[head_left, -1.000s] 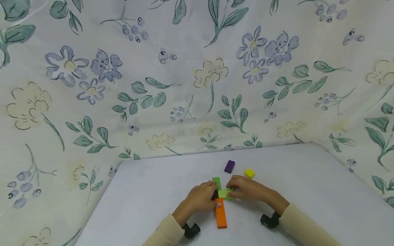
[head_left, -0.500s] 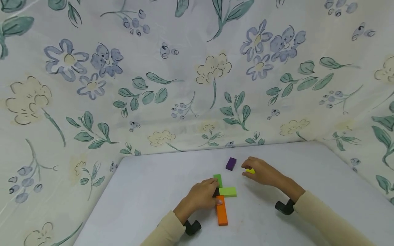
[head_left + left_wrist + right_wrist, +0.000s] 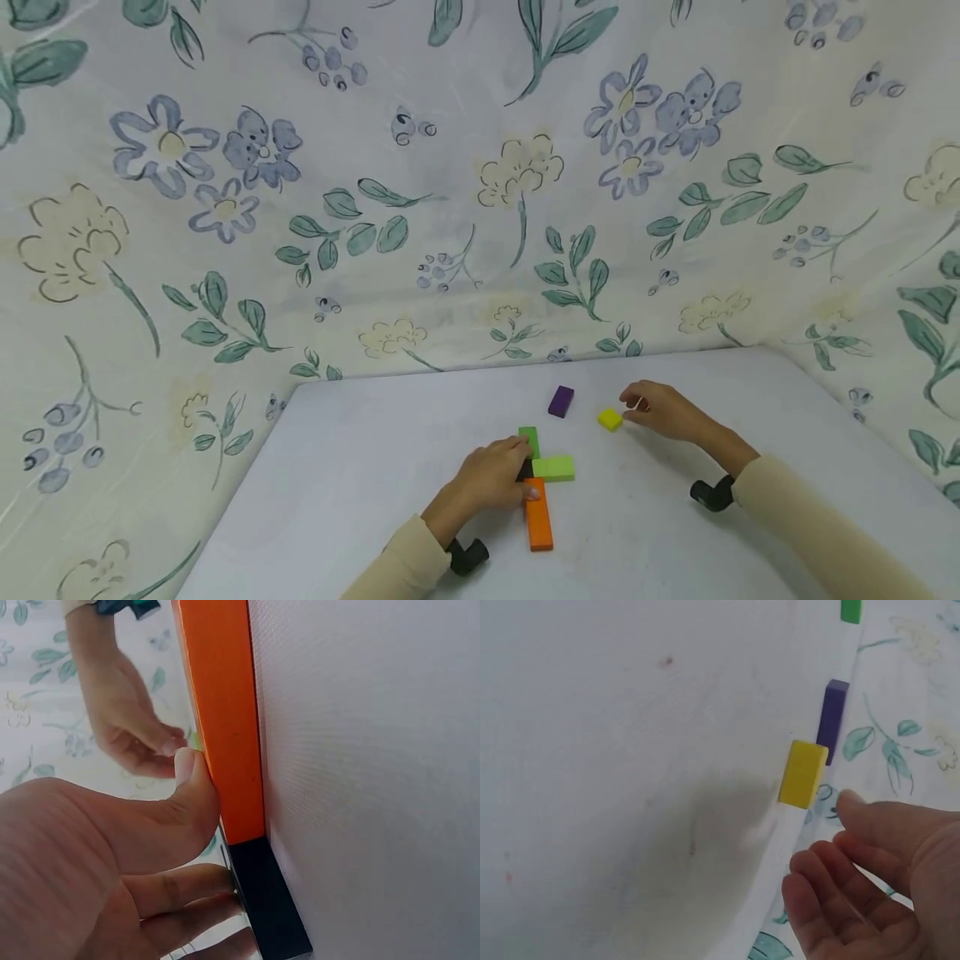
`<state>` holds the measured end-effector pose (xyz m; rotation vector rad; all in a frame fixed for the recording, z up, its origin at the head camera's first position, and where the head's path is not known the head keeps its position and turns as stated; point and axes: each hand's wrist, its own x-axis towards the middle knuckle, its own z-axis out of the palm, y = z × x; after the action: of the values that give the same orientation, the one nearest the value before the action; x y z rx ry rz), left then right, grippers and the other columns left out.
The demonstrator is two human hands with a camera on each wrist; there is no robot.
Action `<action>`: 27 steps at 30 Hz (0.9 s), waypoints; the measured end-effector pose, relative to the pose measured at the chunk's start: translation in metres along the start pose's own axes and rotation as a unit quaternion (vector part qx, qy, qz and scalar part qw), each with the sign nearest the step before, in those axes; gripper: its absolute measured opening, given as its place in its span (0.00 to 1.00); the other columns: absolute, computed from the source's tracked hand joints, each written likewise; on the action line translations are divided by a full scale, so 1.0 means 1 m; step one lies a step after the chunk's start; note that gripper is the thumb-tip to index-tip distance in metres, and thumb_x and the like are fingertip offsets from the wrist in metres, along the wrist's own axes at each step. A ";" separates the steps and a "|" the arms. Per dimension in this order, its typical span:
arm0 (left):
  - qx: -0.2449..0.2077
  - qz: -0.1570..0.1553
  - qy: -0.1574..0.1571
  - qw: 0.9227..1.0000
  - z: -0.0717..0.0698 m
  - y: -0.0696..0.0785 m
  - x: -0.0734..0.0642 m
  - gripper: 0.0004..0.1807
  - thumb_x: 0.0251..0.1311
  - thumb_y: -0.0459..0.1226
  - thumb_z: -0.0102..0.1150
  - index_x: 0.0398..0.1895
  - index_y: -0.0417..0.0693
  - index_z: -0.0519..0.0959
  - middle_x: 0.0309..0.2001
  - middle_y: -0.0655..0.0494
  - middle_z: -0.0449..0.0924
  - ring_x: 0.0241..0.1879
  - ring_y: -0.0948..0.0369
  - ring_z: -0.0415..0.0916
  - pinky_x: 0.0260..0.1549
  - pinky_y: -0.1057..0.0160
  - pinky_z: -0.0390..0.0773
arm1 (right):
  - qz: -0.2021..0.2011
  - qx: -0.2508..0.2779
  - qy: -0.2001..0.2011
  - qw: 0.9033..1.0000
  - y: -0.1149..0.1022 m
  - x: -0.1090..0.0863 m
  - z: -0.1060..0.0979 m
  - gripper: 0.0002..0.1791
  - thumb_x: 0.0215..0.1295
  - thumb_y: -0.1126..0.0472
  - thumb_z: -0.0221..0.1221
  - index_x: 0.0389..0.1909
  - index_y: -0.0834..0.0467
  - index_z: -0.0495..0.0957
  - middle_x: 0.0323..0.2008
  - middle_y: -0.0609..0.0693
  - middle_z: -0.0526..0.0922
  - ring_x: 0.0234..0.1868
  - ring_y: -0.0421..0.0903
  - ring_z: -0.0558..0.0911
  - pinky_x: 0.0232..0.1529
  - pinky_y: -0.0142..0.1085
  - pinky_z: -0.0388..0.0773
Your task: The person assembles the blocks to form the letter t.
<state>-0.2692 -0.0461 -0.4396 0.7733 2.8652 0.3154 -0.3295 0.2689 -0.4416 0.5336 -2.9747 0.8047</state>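
My left hand (image 3: 491, 477) lies over a cluster of blocks on the table. Its thumb touches the orange block (image 3: 538, 517), and its fingers reach across the black block (image 3: 268, 900) toward the green block (image 3: 529, 442). A light green block (image 3: 553, 469) juts out to the right from the black one, which my fingers partly cover in the head view. My right hand (image 3: 663, 410) holds nothing; its fingers are loosely bent, just right of the small yellow block (image 3: 610, 419). In the right wrist view, the yellow block (image 3: 804, 774) sits beyond the thumb tip.
A dark purple block (image 3: 561, 402) lies on the white table (image 3: 390, 433) behind the cluster, left of the yellow block. Flower-patterned cloth (image 3: 450, 208) rises behind the table and along its sides.
My right hand has left the light green block and moved right, past the yellow block, to its far right side. My left hand has stayed on the cluster.
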 end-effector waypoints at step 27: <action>-0.024 0.009 0.018 0.999 0.010 -0.007 0.006 0.33 0.61 0.49 0.67 0.67 0.45 0.73 0.72 0.50 0.68 0.72 0.51 0.65 0.67 0.43 0.69 | -0.120 -0.001 -0.083 0.989 0.014 0.011 0.004 0.16 0.62 0.65 0.67 0.51 0.59 0.84 0.47 0.50 0.85 0.46 0.45 0.83 0.48 0.35 0.84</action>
<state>-0.2760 -0.0471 -0.4513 0.7942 2.8746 0.4035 -0.3443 0.2752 -0.4510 0.9815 -2.9715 0.7705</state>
